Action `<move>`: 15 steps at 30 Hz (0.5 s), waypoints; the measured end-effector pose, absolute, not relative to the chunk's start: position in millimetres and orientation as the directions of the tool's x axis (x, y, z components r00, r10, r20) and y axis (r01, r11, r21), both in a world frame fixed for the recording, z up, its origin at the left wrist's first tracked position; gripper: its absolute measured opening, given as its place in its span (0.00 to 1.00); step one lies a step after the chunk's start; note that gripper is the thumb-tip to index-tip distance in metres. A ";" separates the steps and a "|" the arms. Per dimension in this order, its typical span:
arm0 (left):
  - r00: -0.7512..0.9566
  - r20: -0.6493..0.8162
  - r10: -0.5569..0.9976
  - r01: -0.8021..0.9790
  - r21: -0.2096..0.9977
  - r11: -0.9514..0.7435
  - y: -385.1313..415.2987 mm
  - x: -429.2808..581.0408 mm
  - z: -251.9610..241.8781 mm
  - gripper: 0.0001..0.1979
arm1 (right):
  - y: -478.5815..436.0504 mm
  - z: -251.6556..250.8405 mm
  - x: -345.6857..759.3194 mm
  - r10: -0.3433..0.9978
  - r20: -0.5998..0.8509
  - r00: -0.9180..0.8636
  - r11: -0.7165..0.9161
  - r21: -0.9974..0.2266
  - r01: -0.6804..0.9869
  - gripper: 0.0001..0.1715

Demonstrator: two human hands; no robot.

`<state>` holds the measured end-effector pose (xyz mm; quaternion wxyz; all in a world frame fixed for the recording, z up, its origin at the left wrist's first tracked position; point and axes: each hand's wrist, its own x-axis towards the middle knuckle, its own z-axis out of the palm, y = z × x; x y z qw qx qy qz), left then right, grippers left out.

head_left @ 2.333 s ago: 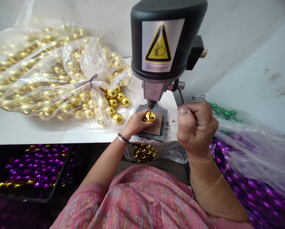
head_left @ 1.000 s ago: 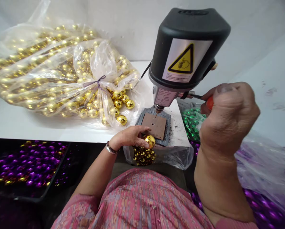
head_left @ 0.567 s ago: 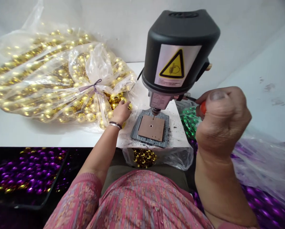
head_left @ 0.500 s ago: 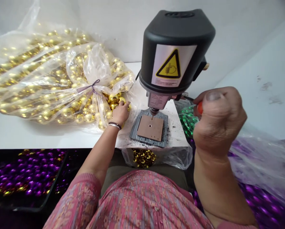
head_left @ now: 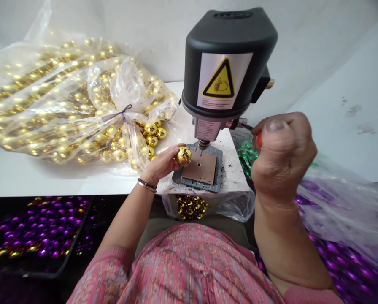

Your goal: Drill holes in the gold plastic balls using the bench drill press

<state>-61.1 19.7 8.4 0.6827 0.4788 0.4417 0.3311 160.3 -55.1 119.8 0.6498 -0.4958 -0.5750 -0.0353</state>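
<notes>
Left fingers (head_left: 173, 153) curled around a mirrored gold bauble (head_left: 184, 155), pinching it against the thumb, with the left hand (head_left: 159, 164) lifting it just above the corner of a brown pad (head_left: 199, 167) and near the thin drill bit (head_left: 201, 152). Right fingers (head_left: 290, 126) pressed together in a tight fist around the orange handle of a slim metal-shafted tool (head_left: 259, 139), thumb lying along the top, right hand (head_left: 282, 162) raised just beside the black bench drill head (head_left: 223, 71), tool tip hidden behind it.

Under the bit, the pad with its central hole, lying on a grey ribbed plate (head_left: 177, 178) on a white counter (head_left: 49, 183). Dark flecks of debris scattered on the counter beside the plate. To the left, a large clear plastic bag (head_left: 125, 80) tied with a purple ribbon (head_left: 117, 115), packed with gold baubles, and more gold baubles (head_left: 151, 140) heaped at its neck. Below the counter edge, a small heap of gold baubles (head_left: 190, 207) in clear plastic. Lower left, purple baubles (head_left: 40, 228) in a dark tray. Behind the right hand, green baubles (head_left: 246, 162). Lower right, purple baubles (head_left: 344, 261) under clear plastic.
</notes>
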 end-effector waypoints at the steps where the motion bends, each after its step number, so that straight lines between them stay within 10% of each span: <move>1: 0.394 -0.307 0.867 -0.040 0.936 0.349 17.3 -58.6 7.1 0.28 | -55.1 119.5 160.6 0.526 0.783 0.332 0.510 -0.603 0.614 0.20; 15: 0.383 -0.223 0.896 0.389 0.919 0.063 14.9 -33.3 12.5 0.28 | -57.8 113.8 162.2 0.540 0.796 0.274 0.524 -0.572 0.631 0.20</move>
